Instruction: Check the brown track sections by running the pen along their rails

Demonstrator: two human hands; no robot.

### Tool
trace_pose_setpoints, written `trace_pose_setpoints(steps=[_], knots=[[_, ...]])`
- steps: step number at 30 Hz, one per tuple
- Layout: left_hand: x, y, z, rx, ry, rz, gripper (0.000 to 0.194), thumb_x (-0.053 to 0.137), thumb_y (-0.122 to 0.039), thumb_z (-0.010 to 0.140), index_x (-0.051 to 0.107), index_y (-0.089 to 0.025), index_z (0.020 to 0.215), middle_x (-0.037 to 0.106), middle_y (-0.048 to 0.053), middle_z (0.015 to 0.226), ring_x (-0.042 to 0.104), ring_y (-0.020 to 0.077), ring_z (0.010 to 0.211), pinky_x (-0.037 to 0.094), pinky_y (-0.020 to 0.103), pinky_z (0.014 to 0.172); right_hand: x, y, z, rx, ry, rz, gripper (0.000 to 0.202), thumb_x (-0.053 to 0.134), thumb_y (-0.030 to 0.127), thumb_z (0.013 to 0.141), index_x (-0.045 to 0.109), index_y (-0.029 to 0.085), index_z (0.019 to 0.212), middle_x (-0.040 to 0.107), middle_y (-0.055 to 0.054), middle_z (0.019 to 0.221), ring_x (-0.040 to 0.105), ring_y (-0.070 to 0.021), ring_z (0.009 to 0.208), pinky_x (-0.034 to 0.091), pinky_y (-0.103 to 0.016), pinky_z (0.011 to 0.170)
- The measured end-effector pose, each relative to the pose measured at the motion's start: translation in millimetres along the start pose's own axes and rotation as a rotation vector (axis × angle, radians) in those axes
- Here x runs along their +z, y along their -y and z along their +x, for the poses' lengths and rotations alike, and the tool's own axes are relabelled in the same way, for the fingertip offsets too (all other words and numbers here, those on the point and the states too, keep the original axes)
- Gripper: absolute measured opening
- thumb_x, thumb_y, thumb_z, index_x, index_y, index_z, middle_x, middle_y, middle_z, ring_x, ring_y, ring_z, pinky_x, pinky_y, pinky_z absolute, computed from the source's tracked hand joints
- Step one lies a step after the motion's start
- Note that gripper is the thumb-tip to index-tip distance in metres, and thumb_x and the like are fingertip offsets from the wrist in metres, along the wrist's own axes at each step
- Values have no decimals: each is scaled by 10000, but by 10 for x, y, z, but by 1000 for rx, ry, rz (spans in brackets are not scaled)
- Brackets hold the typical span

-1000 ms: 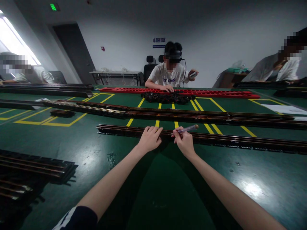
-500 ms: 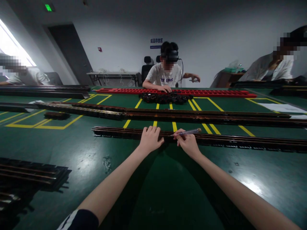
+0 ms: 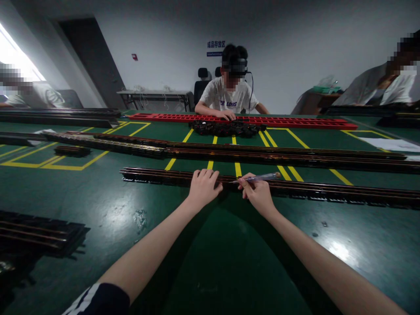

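A long black strip (image 3: 315, 189) with copper-coloured lines along its length lies crosswise on the green table in front of me. My left hand (image 3: 204, 186) grips this strip from above, fingers over its far side and thumb at the near edge. Just to the right, my right hand (image 3: 257, 192) is closed around a slim screwdriver (image 3: 262, 177) with a see-through handle. Its thin tip points left, at the strip between my hands. Whether the tip touches the strip is too small to tell.
Beyond it lie more long dark strips (image 3: 278, 158), a heap of small black parts (image 3: 226, 128) and a red slotted rail (image 3: 305, 123). A person (image 3: 229, 94) sits opposite, one hand on the rail. Stacked strips (image 3: 36, 234) lie at the near left. Other people sit at both sides.
The view has tilted and shifted slightly. My hands keep nearly the same place on the strip. The person opposite has lowered the raised arm behind the heap.
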State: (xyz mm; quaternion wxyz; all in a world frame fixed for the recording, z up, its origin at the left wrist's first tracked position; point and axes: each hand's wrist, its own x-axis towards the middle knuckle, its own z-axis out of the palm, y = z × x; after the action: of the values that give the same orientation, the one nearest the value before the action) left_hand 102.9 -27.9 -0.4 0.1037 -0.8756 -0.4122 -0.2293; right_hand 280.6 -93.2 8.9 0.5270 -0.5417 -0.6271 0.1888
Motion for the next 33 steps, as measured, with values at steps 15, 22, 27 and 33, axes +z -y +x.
trace_pose_setpoints(steps=[15,22,27,33], knots=[[-2,-7,-11,-9,10,3,328,465,-340,914,627,-142,1119,678,129,1100,604,287,1028,439,481,932,-3,12,-22,-19,-81,-39,432,500,560,873,525,205,628,587,-14,524,526,-125,390,403,-241,398],[-5,-18,-6,-13,-2,6,298,488,-322,898,633,-161,1103,684,124,1082,606,291,1013,441,479,912,-1,7,-20,-13,-74,-72,417,491,567,872,529,209,661,604,-21,531,555,-141,422,403,-238,408],[-15,-13,-8,-9,-1,2,302,473,-329,907,632,-161,1101,684,125,1081,604,291,1008,442,479,907,12,-3,-10,17,-54,31,398,522,580,849,567,194,760,649,-33,603,537,-121,388,419,-237,390],[-10,-15,-3,-17,6,18,312,467,-338,912,629,-154,1103,683,124,1079,603,291,1015,435,475,914,25,-16,0,61,-20,147,401,542,584,836,560,186,783,674,-36,652,552,-110,383,401,-218,353]])
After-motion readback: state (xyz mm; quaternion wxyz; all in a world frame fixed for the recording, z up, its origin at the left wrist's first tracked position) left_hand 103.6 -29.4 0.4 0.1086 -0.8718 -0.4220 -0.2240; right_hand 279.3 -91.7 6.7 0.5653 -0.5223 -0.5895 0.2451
